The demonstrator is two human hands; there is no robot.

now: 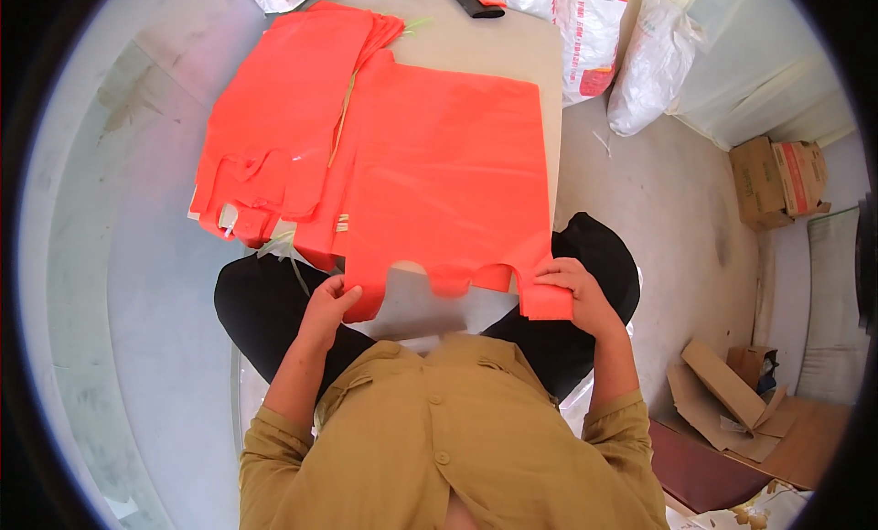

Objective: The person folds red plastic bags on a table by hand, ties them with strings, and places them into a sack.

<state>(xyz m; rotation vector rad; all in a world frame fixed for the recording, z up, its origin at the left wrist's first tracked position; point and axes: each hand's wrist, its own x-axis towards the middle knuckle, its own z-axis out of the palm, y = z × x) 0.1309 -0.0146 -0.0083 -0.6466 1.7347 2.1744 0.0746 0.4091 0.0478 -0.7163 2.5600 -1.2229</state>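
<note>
An orange-red vest-shaped fabric bag [448, 173] lies flat toward me, its cut-out handle end hanging over the near edge of the table. My left hand [327, 312] pinches the left handle strap between thumb and fingers. On the other side, my right hand [576, 297] grips the right strap, where the fabric looks folded over or layered. To the left rests a thick pile of similar orange-red bags [283, 91], partly under the bag in my hands. Pale yellowish ties [344, 118] show between the bundles. Whether I hold one bag or several layers is hard to tell.
A beige tabletop [457, 36] carries the bags. White sacks [590, 41] stand beyond its far right, another white sack [654, 64] beside them. Cardboard boxes [777, 182] sit by the right wall, with flattened cardboard [713, 402] lower right. My knees flank the table's near edge.
</note>
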